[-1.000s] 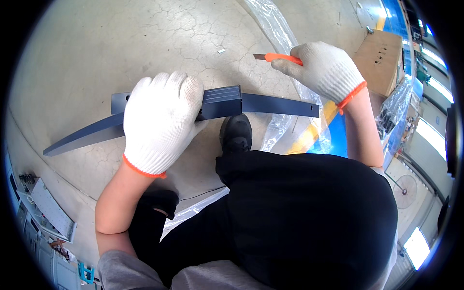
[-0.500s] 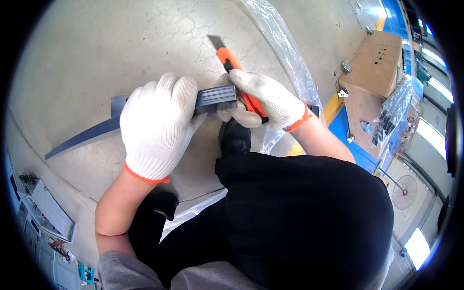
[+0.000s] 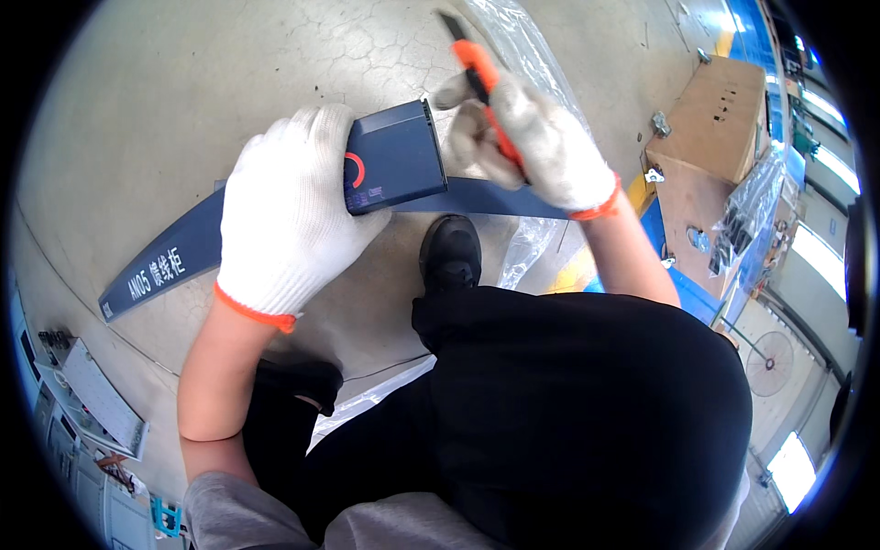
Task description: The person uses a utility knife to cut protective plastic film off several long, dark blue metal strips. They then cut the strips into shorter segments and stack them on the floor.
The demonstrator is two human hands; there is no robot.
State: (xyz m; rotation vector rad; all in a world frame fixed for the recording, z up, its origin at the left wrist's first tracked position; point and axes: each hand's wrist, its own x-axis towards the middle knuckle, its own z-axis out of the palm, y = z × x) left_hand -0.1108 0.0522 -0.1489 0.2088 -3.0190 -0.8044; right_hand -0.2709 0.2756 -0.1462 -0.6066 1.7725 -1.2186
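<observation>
My left hand (image 3: 289,197), in a white knit glove with an orange cuff, is closed around a flat dark blue box-like piece (image 3: 403,151). A red ring mark on the piece's broad face is partly covered by my fingers. My right hand (image 3: 545,142), gloved the same way and a little blurred, grips an orange utility knife (image 3: 478,66). Its dark blade points up and to the left, apart from the piece. Behind and below the held piece runs a long dark blue strip (image 3: 188,247) with white lettering at its left end; my left hand hides part of it.
Clear plastic film (image 3: 522,55) stretches over the concrete floor (image 3: 183,101). A brown box-shaped stand (image 3: 706,119) is at the right, with more film on it. My black shoe (image 3: 449,252) is just under the strip. A white-topped bench (image 3: 101,394) shows at lower left.
My right hand with the knife has moved up and right, away from the held piece. That piece has tipped from its narrow ridged edge to show its broad face.
</observation>
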